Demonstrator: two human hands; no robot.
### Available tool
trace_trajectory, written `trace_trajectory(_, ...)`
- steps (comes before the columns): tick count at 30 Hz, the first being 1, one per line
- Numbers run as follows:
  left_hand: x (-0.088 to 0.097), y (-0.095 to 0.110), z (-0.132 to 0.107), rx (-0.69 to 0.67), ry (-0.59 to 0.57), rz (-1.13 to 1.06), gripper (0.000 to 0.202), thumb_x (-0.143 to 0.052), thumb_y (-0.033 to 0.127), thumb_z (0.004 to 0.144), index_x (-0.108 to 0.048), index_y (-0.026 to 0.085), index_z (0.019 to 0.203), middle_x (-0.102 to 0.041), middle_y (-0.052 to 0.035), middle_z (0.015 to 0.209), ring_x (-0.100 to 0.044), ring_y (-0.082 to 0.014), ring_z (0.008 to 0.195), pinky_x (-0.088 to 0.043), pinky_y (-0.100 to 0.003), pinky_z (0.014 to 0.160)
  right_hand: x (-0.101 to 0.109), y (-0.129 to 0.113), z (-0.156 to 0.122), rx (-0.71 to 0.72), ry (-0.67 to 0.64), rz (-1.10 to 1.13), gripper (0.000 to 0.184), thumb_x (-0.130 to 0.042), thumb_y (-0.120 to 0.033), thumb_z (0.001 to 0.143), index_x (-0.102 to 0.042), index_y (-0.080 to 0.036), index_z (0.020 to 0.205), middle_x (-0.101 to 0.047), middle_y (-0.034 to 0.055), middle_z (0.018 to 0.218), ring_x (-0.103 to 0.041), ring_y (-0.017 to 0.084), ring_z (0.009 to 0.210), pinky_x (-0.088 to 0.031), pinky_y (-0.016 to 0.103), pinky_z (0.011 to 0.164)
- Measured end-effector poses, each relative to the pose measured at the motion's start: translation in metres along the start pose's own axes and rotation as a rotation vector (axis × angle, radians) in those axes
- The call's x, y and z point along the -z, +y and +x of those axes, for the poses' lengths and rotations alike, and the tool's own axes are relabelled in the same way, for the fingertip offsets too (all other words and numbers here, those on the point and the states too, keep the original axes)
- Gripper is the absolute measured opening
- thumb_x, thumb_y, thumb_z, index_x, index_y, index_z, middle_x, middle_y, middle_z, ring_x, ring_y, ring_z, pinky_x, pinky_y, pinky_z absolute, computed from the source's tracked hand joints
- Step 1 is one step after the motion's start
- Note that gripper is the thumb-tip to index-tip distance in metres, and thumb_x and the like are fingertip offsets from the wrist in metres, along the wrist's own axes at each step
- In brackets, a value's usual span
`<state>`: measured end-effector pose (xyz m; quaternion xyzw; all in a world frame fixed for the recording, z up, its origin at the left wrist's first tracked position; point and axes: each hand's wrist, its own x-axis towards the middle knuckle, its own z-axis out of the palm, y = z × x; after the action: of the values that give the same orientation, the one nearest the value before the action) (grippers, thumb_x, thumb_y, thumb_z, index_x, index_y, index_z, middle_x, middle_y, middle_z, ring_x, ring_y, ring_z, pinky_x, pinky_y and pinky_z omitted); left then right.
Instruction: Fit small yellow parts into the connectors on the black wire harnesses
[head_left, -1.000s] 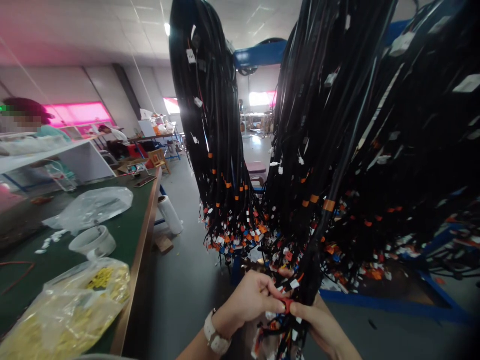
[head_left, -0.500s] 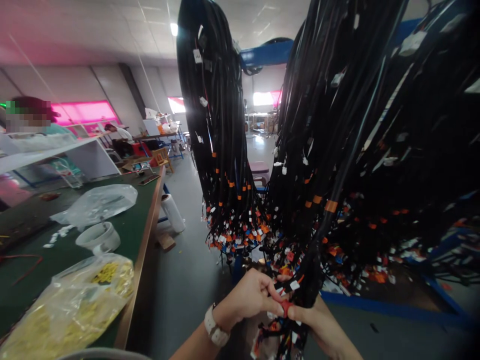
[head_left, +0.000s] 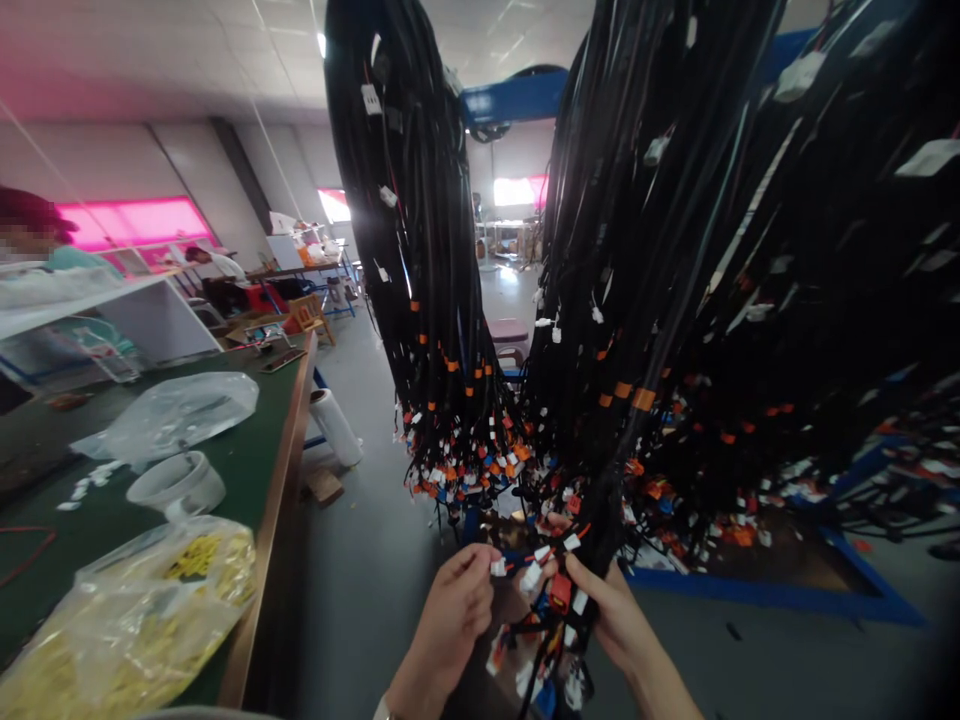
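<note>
Thick bundles of black wire harnesses (head_left: pixel 645 250) hang from a blue rack (head_left: pixel 510 100), their lower ends full of small red, orange, white and blue connectors. My left hand (head_left: pixel 454 605) pinches a small white connector (head_left: pixel 498 567) on a thin wire at the bottom of the nearest bundle. My right hand (head_left: pixel 604 610) is wrapped round the bundle's lower end, thumb beside a red connector (head_left: pixel 559 592). A gap separates the two hands.
A green-topped workbench (head_left: pixel 247 470) runs along the left with a bag of yellow parts (head_left: pixel 150 610), a clear bag (head_left: pixel 180 410) and a white tape roll (head_left: pixel 176 485). A white roll (head_left: pixel 336 428) stands on the floor. People sit far left.
My hands were pressed together on the red connector. Now they have parted: the left has drawn away to the left with a white connector, and the right keeps the bundle.
</note>
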<state>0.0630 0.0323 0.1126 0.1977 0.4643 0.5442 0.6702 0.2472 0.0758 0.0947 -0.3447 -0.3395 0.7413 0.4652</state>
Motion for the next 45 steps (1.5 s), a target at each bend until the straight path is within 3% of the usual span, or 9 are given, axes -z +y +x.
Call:
trace_trajectory(5,0.028,-0.021,-0.005,0.086,0.049,-0.079,0.056,-0.086,0.054,0.053,-0.058,0.016,0.082,-0.022,0.0141,0.044,-0.01,-0.0011,0.041,-0.006,-0.017,0.04,0.0,-0.002,0.001,0.004,-0.006,0.063,0.064,-0.079,-0.039,0.072,-0.059,-0.022,0.129,-0.071,0.0023,0.074,-0.063,0.017,0.064,-0.052,0.029,0.062)
trace_trajectory(10,0.036,-0.04,-0.008,0.094,0.104,0.031,0.059,-0.084,0.059,0.051,-0.061,0.014,0.081,-0.028,0.0122,0.046,-0.017,-0.0004,0.04,-0.008,-0.017,0.041,-0.005,0.0,0.001,0.016,0.031,0.079,0.061,-0.079,-0.039,0.071,-0.061,-0.021,0.127,-0.072,0.0029,0.075,-0.065,0.019,0.064,-0.052,0.032,0.062)
trace_trajectory(14,0.037,-0.042,-0.013,0.11,0.216,-0.057,0.046,-0.088,0.035,0.048,-0.066,0.014,0.084,-0.055,0.0033,0.061,-0.046,-0.0043,0.049,-0.03,-0.015,0.045,-0.008,0.001,0.002,0.044,0.097,0.025,0.062,-0.079,-0.043,0.069,-0.062,-0.022,0.125,-0.074,0.0048,0.081,-0.067,0.023,0.067,-0.054,0.037,0.066)
trace_trajectory(17,0.044,-0.042,-0.017,0.12,0.245,-0.141,0.027,-0.08,0.014,0.052,-0.067,0.013,0.076,-0.064,-0.0025,0.071,-0.056,-0.0084,0.057,-0.042,-0.017,0.052,-0.007,0.003,0.004,0.084,0.158,-0.019,0.058,-0.081,-0.042,0.067,-0.065,-0.022,0.12,-0.075,0.0049,0.084,-0.068,0.025,0.077,-0.054,0.038,0.073)
trace_trajectory(24,0.061,-0.048,-0.025,0.139,0.301,-0.178,0.019,-0.079,0.008,0.066,-0.07,0.01,0.082,-0.071,-0.0098,0.078,-0.064,-0.0112,0.06,-0.051,-0.018,0.055,-0.002,0.012,0.013,0.126,0.319,-0.082,0.041,-0.087,-0.04,0.057,-0.072,-0.02,0.089,-0.075,0.0054,0.089,-0.068,0.026,0.082,-0.053,0.04,0.081)
trace_trajectory(30,0.063,-0.049,-0.027,0.15,0.251,-0.208,0.026,-0.086,0.018,0.062,-0.071,0.009,0.082,-0.071,-0.0094,0.074,-0.063,-0.0115,0.058,-0.053,-0.018,0.053,0.008,0.023,0.013,0.142,0.377,-0.182,0.044,-0.083,-0.044,0.063,-0.07,-0.02,0.098,-0.076,0.0058,0.097,-0.067,0.029,0.094,-0.051,0.042,0.088)
trace_trajectory(34,0.068,-0.052,-0.025,0.156,0.227,-0.221,0.029,-0.086,0.023,0.064,-0.07,0.009,0.083,-0.069,-0.0071,0.07,-0.061,-0.0102,0.056,-0.05,-0.018,0.051,0.022,0.037,0.011,0.171,0.37,-0.372,0.044,-0.077,-0.05,0.067,-0.071,-0.02,0.098,-0.076,0.0067,0.1,-0.065,0.03,0.1,-0.049,0.042,0.092)
trace_trajectory(41,0.068,-0.054,-0.021,0.179,0.167,-0.139,0.044,-0.089,0.044,0.055,-0.066,0.009,0.069,-0.066,-0.0065,0.069,-0.058,-0.0093,0.055,-0.047,-0.019,0.051,0.036,0.042,0.015,0.179,0.325,-0.85,0.043,-0.069,-0.057,0.065,-0.069,-0.017,0.081,-0.075,0.0106,0.079,-0.068,0.031,0.076,-0.052,0.04,0.07)
trace_trajectory(45,0.066,-0.063,-0.018,0.18,0.066,-0.001,0.059,-0.084,0.061,0.051,-0.068,0.011,0.077,-0.05,0.0036,0.054,-0.039,-0.0042,0.042,-0.029,-0.017,0.041,0.024,0.037,0.016,0.158,0.245,-0.899,0.039,-0.069,-0.058,0.066,-0.07,-0.019,0.067,-0.073,0.0093,0.071,-0.067,0.03,0.07,-0.05,0.038,0.065)
